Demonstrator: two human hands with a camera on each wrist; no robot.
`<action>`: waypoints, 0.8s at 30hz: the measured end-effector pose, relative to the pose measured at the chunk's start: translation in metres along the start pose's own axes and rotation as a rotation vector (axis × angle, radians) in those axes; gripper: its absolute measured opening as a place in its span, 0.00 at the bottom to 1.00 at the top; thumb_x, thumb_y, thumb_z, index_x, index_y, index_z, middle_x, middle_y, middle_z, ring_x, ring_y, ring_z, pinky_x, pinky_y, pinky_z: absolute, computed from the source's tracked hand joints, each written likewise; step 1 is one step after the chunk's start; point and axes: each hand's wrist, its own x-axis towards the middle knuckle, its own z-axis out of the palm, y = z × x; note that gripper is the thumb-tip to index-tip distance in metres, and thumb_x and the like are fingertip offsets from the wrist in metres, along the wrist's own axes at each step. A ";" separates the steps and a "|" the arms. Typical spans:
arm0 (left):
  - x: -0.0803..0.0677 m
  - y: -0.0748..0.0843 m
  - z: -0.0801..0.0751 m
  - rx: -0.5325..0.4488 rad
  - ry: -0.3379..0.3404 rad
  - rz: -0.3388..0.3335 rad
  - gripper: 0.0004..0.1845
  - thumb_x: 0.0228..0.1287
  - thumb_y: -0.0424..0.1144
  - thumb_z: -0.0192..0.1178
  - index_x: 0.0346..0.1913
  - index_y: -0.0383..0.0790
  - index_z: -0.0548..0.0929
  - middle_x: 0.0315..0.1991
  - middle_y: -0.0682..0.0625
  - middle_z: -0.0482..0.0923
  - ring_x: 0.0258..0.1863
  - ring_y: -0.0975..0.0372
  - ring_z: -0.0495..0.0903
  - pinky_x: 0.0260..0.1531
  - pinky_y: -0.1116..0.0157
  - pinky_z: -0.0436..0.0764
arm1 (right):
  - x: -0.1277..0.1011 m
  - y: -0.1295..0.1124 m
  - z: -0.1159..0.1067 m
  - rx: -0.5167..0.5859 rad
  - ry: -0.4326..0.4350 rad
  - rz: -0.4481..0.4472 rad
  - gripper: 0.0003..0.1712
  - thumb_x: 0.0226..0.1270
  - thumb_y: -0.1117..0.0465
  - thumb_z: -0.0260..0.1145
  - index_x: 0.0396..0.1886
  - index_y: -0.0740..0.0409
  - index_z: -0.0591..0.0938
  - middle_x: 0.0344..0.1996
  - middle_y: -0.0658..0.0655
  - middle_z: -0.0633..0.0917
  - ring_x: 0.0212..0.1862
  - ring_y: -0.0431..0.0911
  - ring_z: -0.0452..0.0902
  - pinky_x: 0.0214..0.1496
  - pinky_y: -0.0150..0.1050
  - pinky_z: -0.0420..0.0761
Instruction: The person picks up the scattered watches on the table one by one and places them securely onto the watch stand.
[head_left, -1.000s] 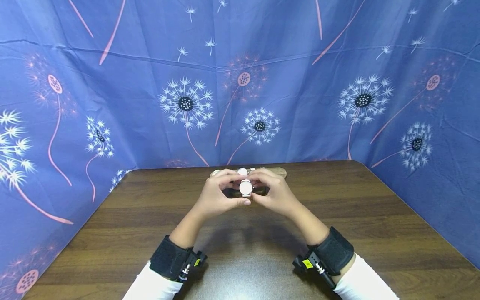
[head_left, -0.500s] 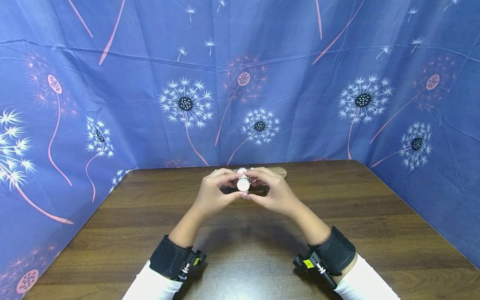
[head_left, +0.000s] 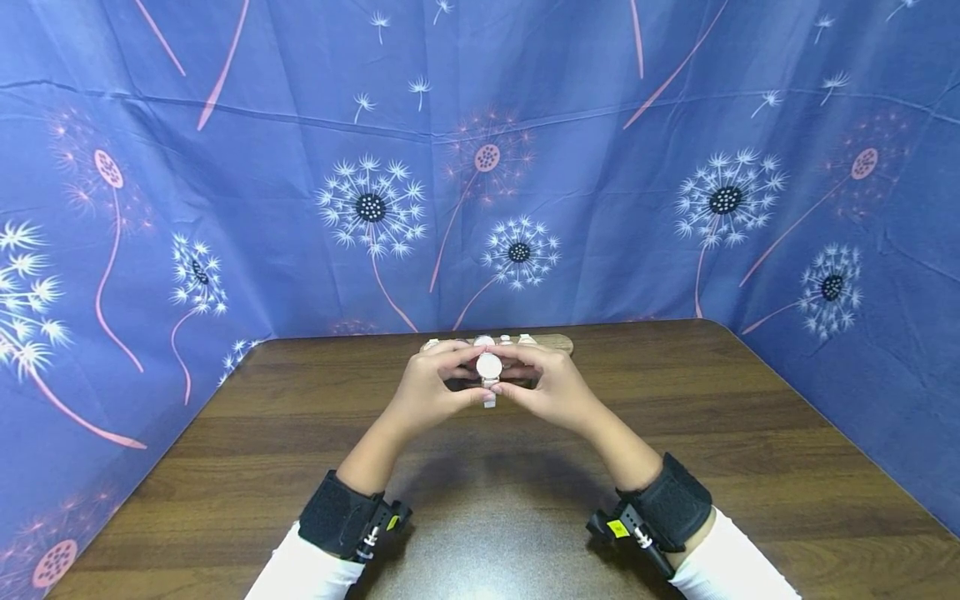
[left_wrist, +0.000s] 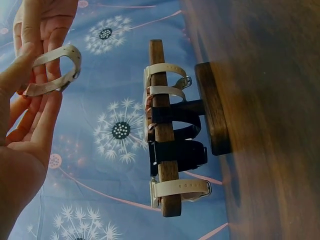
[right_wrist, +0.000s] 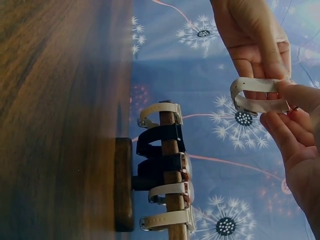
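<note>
A wristwatch with a round white face and pale strap is held up between both hands, face toward the head camera. My left hand pinches its left side with thumb and fingers. On the other side my right hand pinches it the same way, the thumbs nearly meeting below the face. A short strap end hangs under the thumbs. In the left wrist view the pale strap forms a loop between the hands. The right wrist view shows that looped strap from the opposite side.
Behind the hands, a wooden watch stand bears several watches with pale and black straps on its bar. It stands near the far edge of the brown wooden table. A blue dandelion-print cloth hangs behind.
The watch has risen slightly and turned between the fingers, so a strap end now shows below the thumbs. Both hands have shifted only a little; the forearms stay put.
</note>
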 end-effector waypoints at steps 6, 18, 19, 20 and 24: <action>0.000 0.000 0.001 -0.006 -0.006 -0.002 0.31 0.37 0.16 0.74 0.51 0.17 0.78 0.44 0.32 0.79 0.44 0.43 0.81 0.39 0.58 0.85 | 0.000 0.000 -0.001 0.031 0.009 0.034 0.25 0.55 0.77 0.71 0.55 0.73 0.78 0.53 0.66 0.81 0.48 0.52 0.83 0.48 0.39 0.83; -0.005 -0.035 0.011 0.047 0.064 0.069 0.29 0.37 0.18 0.76 0.50 0.20 0.80 0.45 0.33 0.81 0.44 0.45 0.81 0.37 0.58 0.86 | 0.001 -0.003 0.002 0.032 0.037 0.034 0.24 0.52 0.77 0.73 0.51 0.75 0.79 0.50 0.69 0.82 0.48 0.55 0.83 0.49 0.39 0.83; -0.005 -0.038 0.011 0.043 0.059 0.066 0.30 0.37 0.19 0.76 0.50 0.21 0.80 0.46 0.34 0.80 0.44 0.45 0.81 0.37 0.59 0.86 | 0.001 -0.003 0.001 0.026 0.040 0.036 0.24 0.52 0.76 0.73 0.51 0.75 0.80 0.50 0.68 0.82 0.48 0.55 0.83 0.49 0.39 0.83; -0.006 -0.040 0.011 0.039 0.055 0.064 0.30 0.38 0.19 0.77 0.51 0.22 0.80 0.47 0.34 0.80 0.45 0.46 0.81 0.38 0.60 0.86 | 0.001 -0.002 0.001 0.018 0.042 0.036 0.24 0.51 0.76 0.74 0.51 0.75 0.80 0.49 0.68 0.82 0.47 0.55 0.83 0.49 0.39 0.83; -0.007 -0.044 0.009 0.039 0.025 0.046 0.31 0.40 0.23 0.78 0.53 0.26 0.80 0.48 0.38 0.81 0.46 0.50 0.81 0.40 0.64 0.85 | 0.001 0.003 -0.003 -0.020 0.050 0.007 0.24 0.50 0.77 0.74 0.49 0.75 0.80 0.47 0.69 0.83 0.46 0.57 0.83 0.48 0.38 0.83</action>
